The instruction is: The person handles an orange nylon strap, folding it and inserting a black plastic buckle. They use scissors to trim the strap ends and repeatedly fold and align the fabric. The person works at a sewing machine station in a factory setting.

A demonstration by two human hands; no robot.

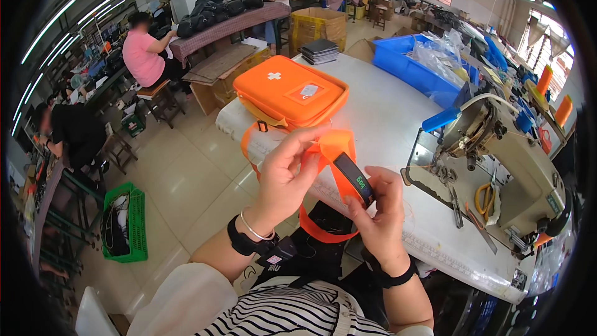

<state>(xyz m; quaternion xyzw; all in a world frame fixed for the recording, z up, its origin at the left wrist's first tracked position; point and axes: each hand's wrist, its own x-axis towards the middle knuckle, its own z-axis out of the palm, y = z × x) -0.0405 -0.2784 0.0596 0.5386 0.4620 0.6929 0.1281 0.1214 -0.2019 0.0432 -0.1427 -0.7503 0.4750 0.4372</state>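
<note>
An orange webbing strap point(337, 141) is stretched between my two hands above the near edge of the table. My left hand point(289, 168) pinches it on the left, thumb against fingers. On the right, my right hand point(380, 211) grips the strap beside a black label patch point(354, 178) with green lettering. A loop of the strap hangs below my hands, and another length runs left past a small black buckle point(262, 126). Just beyond my hands lies a closed orange zip case point(291, 90) with a white cross and a clear pocket on its lid.
A sewing machine point(516, 162) stands at the right, with yellow-handled scissors point(484, 199) and tweezers point(456, 205) near it. Behind are a blue bin point(398, 56) of plastic bags and a stack of dark flat pieces point(319, 50). A green crate point(144, 224) sits on the floor; other people work farther off.
</note>
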